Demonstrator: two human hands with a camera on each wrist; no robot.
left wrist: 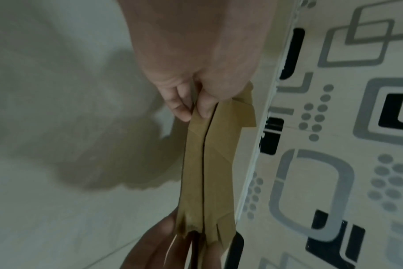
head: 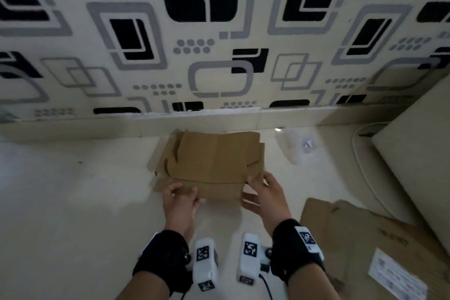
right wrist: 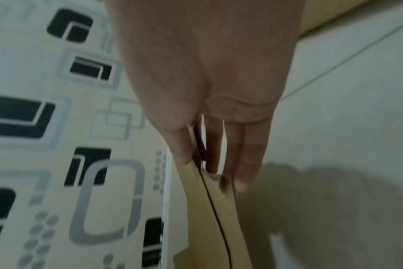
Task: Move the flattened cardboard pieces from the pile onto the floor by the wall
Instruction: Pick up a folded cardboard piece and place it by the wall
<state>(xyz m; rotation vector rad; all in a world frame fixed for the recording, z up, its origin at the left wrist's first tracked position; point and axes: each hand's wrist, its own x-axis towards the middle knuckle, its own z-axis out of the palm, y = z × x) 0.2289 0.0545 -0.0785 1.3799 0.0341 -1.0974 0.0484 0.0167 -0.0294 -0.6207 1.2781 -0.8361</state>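
A stack of flattened brown cardboard pieces (head: 214, 161) hangs just above the pale floor close to the patterned wall (head: 219, 56). My left hand (head: 181, 196) pinches its near left corner, thumb on top. My right hand (head: 261, 191) pinches the near right corner. In the left wrist view the cardboard (left wrist: 207, 163) shows edge-on as two layers between thumb and fingers (left wrist: 182, 109), with my right hand at the far end. In the right wrist view the thumb and straight fingers (right wrist: 242, 160) clamp the cardboard (right wrist: 219, 218) edge.
More flattened cardboard (head: 365, 238) with a white label lies on the floor at the lower right. A large beige box or furniture side (head: 418, 153) stands at the right, with a white cable (head: 360, 153) and a crumpled clear plastic bag (head: 297, 146) near the wall.
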